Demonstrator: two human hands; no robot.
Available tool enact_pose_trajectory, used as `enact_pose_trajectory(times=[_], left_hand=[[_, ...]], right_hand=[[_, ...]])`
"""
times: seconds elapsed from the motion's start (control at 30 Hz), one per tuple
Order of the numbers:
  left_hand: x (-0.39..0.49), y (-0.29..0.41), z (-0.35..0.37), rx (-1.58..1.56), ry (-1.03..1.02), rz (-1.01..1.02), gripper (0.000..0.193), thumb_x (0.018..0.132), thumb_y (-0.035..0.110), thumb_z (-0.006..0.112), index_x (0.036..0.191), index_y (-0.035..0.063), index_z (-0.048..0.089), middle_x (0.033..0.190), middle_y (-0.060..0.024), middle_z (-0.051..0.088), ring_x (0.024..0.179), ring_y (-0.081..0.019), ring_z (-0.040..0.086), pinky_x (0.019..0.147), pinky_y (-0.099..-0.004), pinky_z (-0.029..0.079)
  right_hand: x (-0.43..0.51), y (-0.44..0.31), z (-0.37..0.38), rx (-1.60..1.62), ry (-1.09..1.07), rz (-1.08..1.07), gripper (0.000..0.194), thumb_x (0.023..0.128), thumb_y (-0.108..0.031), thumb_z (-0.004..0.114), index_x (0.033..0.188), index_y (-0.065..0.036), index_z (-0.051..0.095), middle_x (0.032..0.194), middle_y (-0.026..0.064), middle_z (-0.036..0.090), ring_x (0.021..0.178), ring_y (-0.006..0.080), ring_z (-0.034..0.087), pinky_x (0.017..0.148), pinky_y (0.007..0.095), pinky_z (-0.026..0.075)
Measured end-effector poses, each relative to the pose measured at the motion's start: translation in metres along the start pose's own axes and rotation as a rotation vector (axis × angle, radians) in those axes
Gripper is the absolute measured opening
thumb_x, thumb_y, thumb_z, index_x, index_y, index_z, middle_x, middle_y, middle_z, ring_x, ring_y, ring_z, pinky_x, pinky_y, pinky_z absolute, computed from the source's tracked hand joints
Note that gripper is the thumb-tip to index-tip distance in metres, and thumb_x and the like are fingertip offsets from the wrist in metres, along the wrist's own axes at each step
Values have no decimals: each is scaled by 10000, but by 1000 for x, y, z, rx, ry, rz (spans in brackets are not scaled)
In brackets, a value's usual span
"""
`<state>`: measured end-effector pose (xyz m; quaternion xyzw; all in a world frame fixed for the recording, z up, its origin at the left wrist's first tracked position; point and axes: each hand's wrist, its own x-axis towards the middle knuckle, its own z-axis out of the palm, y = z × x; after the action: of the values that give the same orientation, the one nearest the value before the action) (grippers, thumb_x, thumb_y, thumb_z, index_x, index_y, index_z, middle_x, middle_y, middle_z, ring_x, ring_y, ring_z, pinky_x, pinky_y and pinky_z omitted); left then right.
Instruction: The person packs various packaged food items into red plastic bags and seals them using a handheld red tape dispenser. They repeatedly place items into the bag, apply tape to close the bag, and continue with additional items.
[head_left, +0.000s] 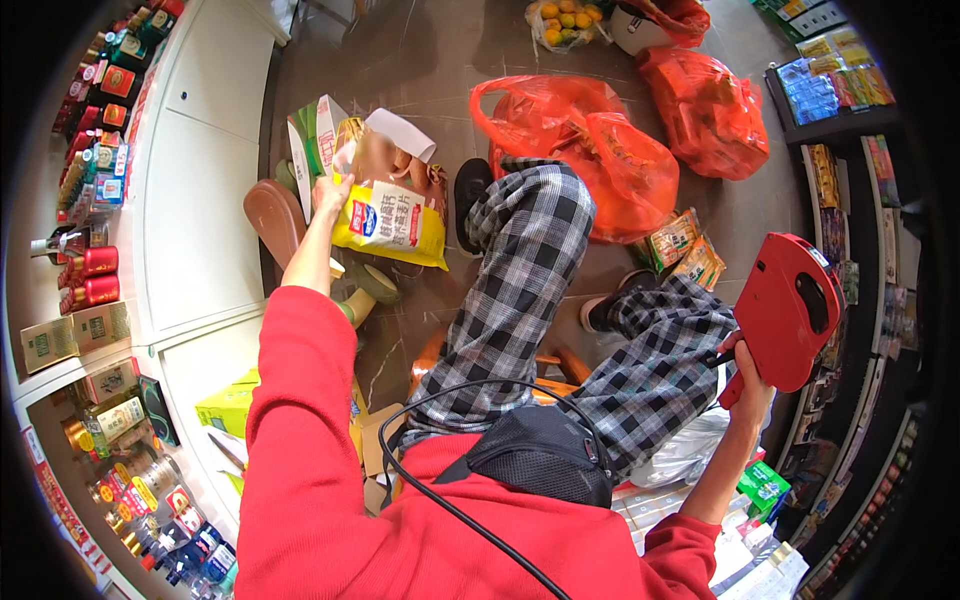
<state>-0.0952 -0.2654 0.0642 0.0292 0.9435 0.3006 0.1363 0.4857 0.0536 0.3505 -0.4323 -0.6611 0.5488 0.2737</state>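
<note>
My left hand grips the upper left edge of a yellow and white printed food pouch, which appears to be packaged cereal. Just beyond the pouch stands an open carton with green and white flaps. Out to the right, my right hand is closed around the lower end of a flat red handheld device. This device has a dark oval opening near its outer edge; its exact kind is unclear. My fingers are partly hidden behind it.
Red plastic bags full of goods and snack packs lie on the tiled floor. Farther off is a bag of oranges. Bottle shelves flank the left, goods racks the right. A brown slipper sits beside the white cabinet.
</note>
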Motion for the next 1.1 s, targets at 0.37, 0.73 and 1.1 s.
enact_pose_trajectory(times=[0.37, 0.73, 1.1], left_hand=[[-5, 21, -48, 416, 27, -121, 342, 833, 388, 665, 999, 97, 738, 1077, -171, 697, 1037, -343, 662, 862, -433, 532], [-35, 250, 5, 1, -461, 711, 285, 858, 265, 614, 1042, 82, 730, 973, -113, 729, 920, -213, 681, 846, -338, 526], [-77, 281, 250, 245, -929, 507, 397, 757, 76, 526, 1112, 35, 699, 1081, -222, 682, 1053, -312, 654, 914, -347, 500]], right_hand=[[23, 10, 12, 23, -47, 6, 309, 871, -131, 668, 1111, 41, 576, 933, 109, 614, 835, 200, 593, 775, 343, 482], [102, -10, 7, 273, 1, -75, 324, 919, -53, 602, 1204, 94, 559, 1102, 232, 657, 1054, 332, 650, 972, 444, 498], [151, 42, 32, 356, 56, 15, 238, 898, -86, 648, 1068, 81, 637, 969, 153, 692, 870, 228, 683, 818, 343, 541]])
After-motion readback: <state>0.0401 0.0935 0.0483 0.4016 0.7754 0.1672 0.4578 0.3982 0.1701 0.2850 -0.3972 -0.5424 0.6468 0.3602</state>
